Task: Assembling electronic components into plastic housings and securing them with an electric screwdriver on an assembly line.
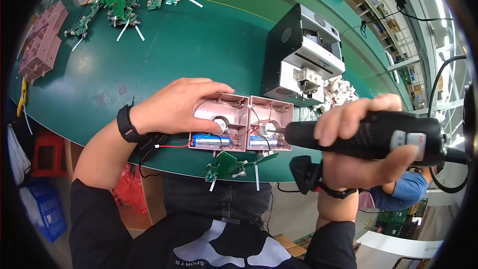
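Observation:
Two pink plastic housings (239,100) stand side by side on the green table, their open insides facing up. Each holds a round speaker-like part (270,128), thin wires and a blue cylindrical battery (211,141). My left hand (174,107) grips the left housing, fingers over its far edge and thumb inside by the round part. In my right hand (348,129) is a black electric screwdriver (301,133), fingers wrapped round its body. Its tip points left at the right housing; whether it touches a screw I cannot make out. Green circuit boards (226,164) lie at the near edge.
A black and silver machine (303,52) stands behind the housings, with a pile of white parts (338,92) beside it. Many circuit boards (119,0) are heaped far left. More pink housings (42,45) and a yellow cutter (22,94) lie at the left edge.

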Demonstrator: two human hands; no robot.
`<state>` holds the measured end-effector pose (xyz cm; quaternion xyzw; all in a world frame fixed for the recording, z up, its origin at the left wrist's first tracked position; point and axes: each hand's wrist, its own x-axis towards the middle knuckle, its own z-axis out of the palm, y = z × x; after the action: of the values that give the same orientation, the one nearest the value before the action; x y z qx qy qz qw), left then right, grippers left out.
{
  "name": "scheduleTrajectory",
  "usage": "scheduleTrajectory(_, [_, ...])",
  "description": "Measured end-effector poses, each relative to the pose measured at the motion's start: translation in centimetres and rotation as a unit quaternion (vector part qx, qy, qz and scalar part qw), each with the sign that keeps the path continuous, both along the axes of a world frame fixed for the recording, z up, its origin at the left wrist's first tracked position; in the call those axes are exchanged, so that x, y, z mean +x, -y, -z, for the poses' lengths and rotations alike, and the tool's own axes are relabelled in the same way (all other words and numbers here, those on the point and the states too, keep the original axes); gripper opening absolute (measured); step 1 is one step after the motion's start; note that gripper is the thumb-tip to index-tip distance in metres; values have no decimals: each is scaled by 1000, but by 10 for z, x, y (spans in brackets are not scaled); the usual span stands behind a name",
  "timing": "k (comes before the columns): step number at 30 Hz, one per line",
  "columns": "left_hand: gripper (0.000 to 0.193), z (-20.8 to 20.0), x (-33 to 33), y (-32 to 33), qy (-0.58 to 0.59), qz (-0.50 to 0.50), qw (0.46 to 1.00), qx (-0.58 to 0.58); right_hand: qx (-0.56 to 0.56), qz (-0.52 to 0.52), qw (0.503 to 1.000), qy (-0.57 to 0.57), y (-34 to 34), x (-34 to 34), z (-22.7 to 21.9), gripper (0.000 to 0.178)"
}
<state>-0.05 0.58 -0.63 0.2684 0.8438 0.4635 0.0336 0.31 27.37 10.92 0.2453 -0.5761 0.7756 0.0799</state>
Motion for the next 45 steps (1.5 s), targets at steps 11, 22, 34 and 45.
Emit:
scheduleTrajectory(11, [70, 1, 2, 0, 0, -4, 1000, -2, 63, -16, 998, 22, 3, -13, 34, 74])
scheduleTrajectory(22, [73, 1, 1, 1, 5, -9, 1000, -18, 48, -2, 999, 8, 0, -19, 36, 71])
scheduleTrajectory(34, [68, -3, -11, 18, -9, 8, 1000, -8, 40, 128, 989, -54, -41, -91, -13, 65])
scheduleTrajectory(45, [65, 0, -8, 17, 3, 32, 999, -20, 24, -61, 997, -42, 8, 5, -23, 76])
